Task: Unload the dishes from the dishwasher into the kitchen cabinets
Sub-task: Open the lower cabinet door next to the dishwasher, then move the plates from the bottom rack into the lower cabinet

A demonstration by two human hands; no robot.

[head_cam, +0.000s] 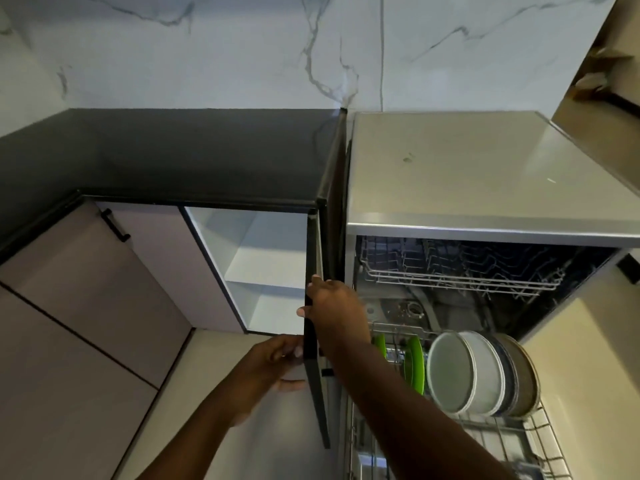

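**A:** Looking at your hands, both are on the door (313, 341), not on any dishes. Your right hand (334, 308) is curled over the door's upper edge, fingertips hooked onto the cabinet side. Your left hand (277, 360) is lower down, fingers and thumb pinching the same edge from the left.

**B:** So where are the dishes compared to your fingers?

**A:** Off to the right of them, apart from both hands. The pale bowls (467, 372) stand on edge in the lower rack (540, 441), pulled out of the dishwasher (485, 174). Two green plates (415, 362) stand upright just left of the bowls, right beside your right forearm. Can't tell if the arm touches the nearer one.

**B:** And the cabinet?

**A:** The cabinet (263, 268) is open with the door swung edge-on toward you, between your two hands' sides. White inside, with one shelf (273, 258) in view. It sits under the black counter (173, 157), right next to the dishwasher.

**B:** Upper rack?

**A:** The upper rack (457, 268) is pushed in; whatever's in it is too dark to make out.
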